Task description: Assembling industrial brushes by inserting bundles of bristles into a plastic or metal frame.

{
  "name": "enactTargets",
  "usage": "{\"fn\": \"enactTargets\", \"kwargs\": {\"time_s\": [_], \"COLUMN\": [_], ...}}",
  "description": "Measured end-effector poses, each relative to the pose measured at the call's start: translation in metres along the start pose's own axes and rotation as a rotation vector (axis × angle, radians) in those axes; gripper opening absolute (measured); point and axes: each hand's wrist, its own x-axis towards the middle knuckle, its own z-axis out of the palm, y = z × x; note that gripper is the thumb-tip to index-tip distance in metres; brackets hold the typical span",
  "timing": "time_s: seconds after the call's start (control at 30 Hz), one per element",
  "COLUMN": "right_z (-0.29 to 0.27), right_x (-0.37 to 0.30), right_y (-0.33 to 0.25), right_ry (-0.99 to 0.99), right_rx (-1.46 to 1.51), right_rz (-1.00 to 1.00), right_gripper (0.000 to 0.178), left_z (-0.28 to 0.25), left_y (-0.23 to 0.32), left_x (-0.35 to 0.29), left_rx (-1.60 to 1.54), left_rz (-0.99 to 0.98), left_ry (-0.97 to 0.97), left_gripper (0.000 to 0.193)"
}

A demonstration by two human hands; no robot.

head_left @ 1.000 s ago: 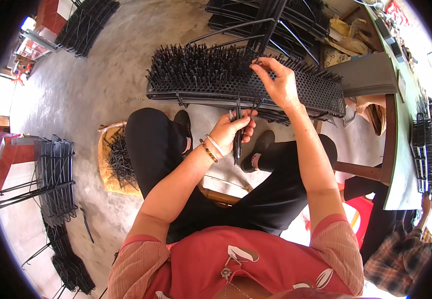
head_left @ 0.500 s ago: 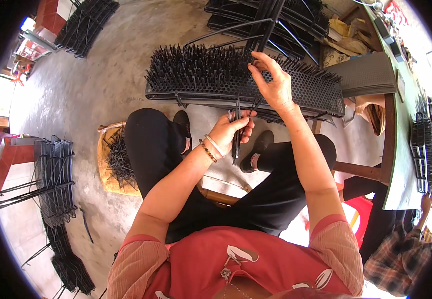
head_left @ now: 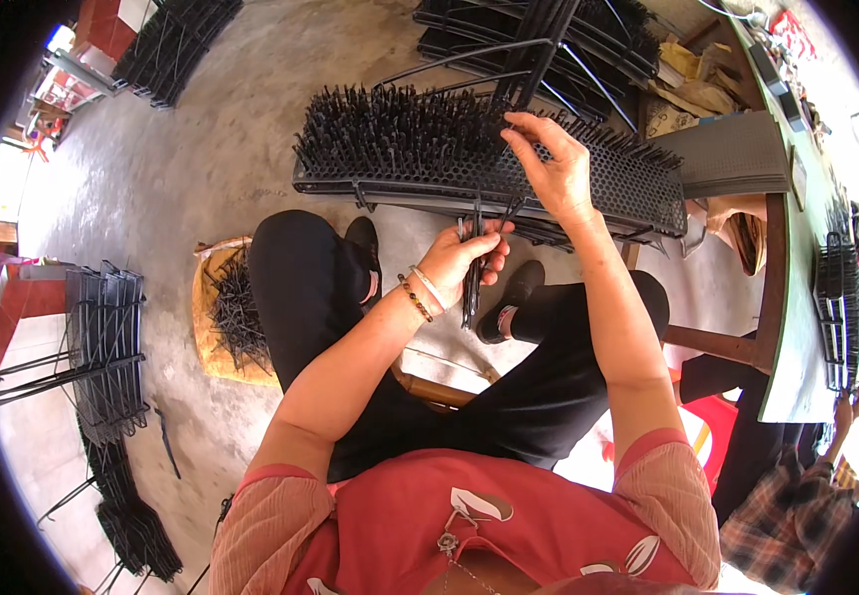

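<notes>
far left of the fingers are black wire racks (head_left: 107, 337). nearer the left fingers, loose black strips (head_left: 238, 312) lie on a yellow sheet (head_left: 207, 347). upright black bristles (head_left: 380, 134) crowd a perforated black panel (head_left: 638, 193), above the left fingers and left of the right fingertips. the left hand (head_left: 447, 264) has its fingers closed around a bundle of black strips (head_left: 471, 283), just below the panel's near edge. the right hand (head_left: 558, 169) holds thumb and forefinger close together over the panel; i cannot tell whether they pinch anything. well right of those fingers is a pale green table (head_left: 795, 387).
</notes>
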Motion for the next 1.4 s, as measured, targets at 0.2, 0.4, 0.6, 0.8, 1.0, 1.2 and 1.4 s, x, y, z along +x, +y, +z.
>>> {"fn": "enactTargets", "kwargs": {"time_s": [0.2, 0.4, 0.6, 0.8, 1.0, 1.2, 1.4], "right_z": [0.0, 0.001, 0.003, 0.003, 0.001, 0.009, -0.014], "right_x": [0.003, 0.003, -0.001, -0.002, -0.002, -0.001, 0.002], "right_y": [-0.006, 0.002, 0.002, 0.001, -0.003, -0.003, -0.016], "right_ry": [-0.071, 0.026, -0.002, -0.045, -0.113, -0.069, -0.061], "right_rx": [-0.014, -0.135, -0.24, -0.17, -0.223, -0.183, 0.122], "right_rz": [-0.097, -0.052, -0.156, -0.122, -0.232, -0.171, 0.14], "right_gripper": [0.025, 0.02, 0.019, 0.022, 0.022, 0.019, 0.018], "left_z": [-0.001, 0.002, 0.0, -0.001, -0.002, -0.003, -0.003], "left_y": [0.0, -0.001, -0.001, -0.001, -0.002, -0.002, 0.004], "left_x": [0.0, 0.0, 0.0, 0.0, 0.0, 0.001, 0.002], "left_rx": [0.012, 0.045, 0.054, 0.046, 0.043, 0.054, -0.013], "left_rz": [0.005, -0.013, 0.007, 0.035, 0.022, 0.034, 0.098], "left_ry": [-0.002, 0.003, -0.004, -0.009, -0.012, -0.003, -0.023], "left_gripper": [0.023, 0.028, 0.029, 0.03, 0.03, 0.029, 0.029]}}
